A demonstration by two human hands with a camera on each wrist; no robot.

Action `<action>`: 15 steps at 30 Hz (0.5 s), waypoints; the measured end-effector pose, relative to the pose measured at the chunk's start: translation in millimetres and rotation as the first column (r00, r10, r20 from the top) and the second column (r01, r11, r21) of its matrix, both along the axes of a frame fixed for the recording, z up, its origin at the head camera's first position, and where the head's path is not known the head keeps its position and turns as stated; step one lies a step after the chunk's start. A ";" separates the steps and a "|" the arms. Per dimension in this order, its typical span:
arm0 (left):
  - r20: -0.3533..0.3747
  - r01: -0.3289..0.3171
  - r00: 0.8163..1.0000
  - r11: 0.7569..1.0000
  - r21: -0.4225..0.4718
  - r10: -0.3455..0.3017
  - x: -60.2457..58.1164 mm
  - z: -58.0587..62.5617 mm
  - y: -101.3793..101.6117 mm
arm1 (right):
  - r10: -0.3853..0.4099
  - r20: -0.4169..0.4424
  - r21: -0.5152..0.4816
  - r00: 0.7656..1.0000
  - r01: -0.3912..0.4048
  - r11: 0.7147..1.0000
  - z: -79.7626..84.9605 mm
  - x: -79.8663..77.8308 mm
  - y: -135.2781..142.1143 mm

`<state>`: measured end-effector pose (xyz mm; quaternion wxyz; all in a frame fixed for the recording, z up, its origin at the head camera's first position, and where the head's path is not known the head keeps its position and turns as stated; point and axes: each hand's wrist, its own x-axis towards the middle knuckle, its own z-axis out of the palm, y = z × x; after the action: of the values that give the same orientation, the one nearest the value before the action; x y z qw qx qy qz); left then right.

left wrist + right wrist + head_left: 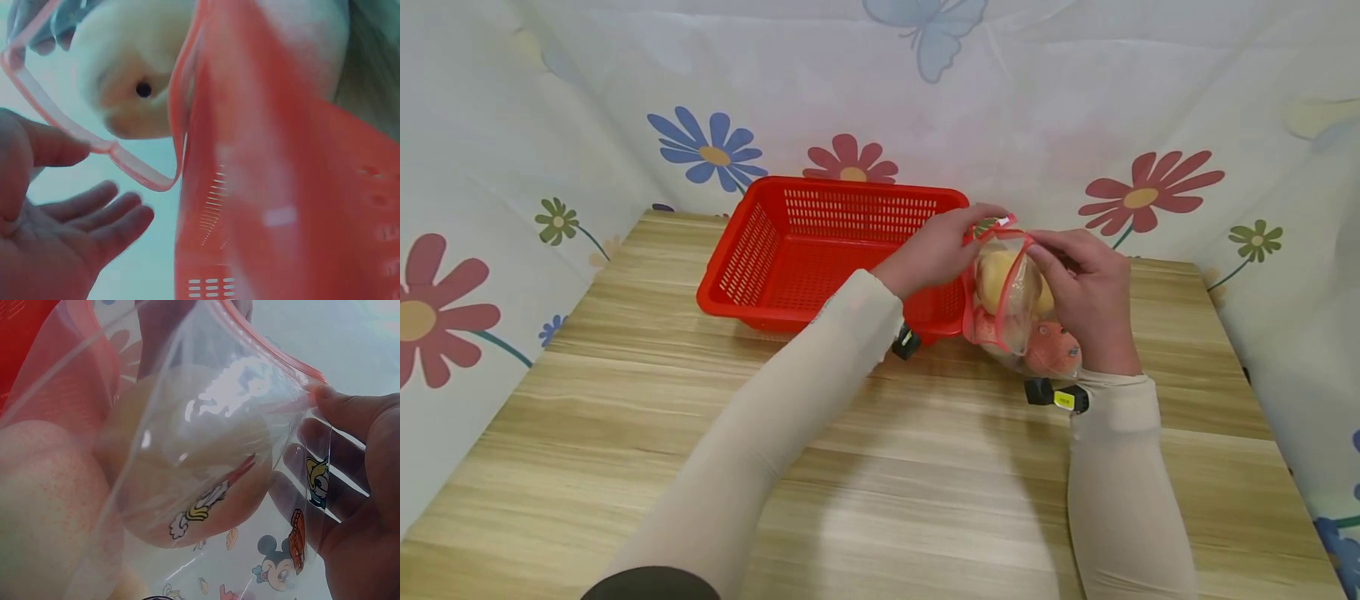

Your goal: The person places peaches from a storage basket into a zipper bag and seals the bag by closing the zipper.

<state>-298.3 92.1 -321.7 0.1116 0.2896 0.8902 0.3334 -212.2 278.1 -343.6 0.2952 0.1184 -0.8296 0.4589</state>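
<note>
A clear zip bag (1022, 304) with red edging and cartoon prints stands at the basket's right side, its mouth spread apart. Inside are a round yellow fruit (995, 279) and a reddish speckled fruit (1051, 348). My left hand (936, 250) reaches across the basket and pinches the bag's red rim on the left; in the left wrist view its thumb (62, 145) is on that rim, other fingers spread. On the right, my right hand (1093, 287) pinches the rim between thumb and forefinger. The right wrist view shows its remaining fingers behind the clear film (300, 487).
A red slotted basket (737, 308) sits at the back of the wood-grain table (925, 467), directly left of the bag. Behind it hangs a flower-printed cloth (1000, 108), with more cloth along both sides.
</note>
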 end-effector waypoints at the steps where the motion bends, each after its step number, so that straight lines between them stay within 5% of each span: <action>1: 0.021 0.017 1.000 0.999 -0.032 -0.016 -2.9 0.7 1.9 | 0.003 -0.005 -0.002 1.000 -0.003 1.000 0.0 -0.2 0.2; 9: 0.063 0.087 0.995 0.993 -0.080 -0.082 -17.7 1.1 10.5 | 0.023 -0.029 -0.003 0.999 -0.023 1.000 1.4 0.5 0.6; 15: 0.092 0.043 0.995 0.998 -0.038 -0.039 -20.9 1.7 13.2 | 0.019 0.002 -0.011 1.000 -0.019 1.000 0.9 1.0 0.5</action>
<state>-319.3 105.3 -320.0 0.1649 0.2898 0.8846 0.3260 -211.2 278.6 -342.7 0.2904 0.1244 -0.8263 0.4663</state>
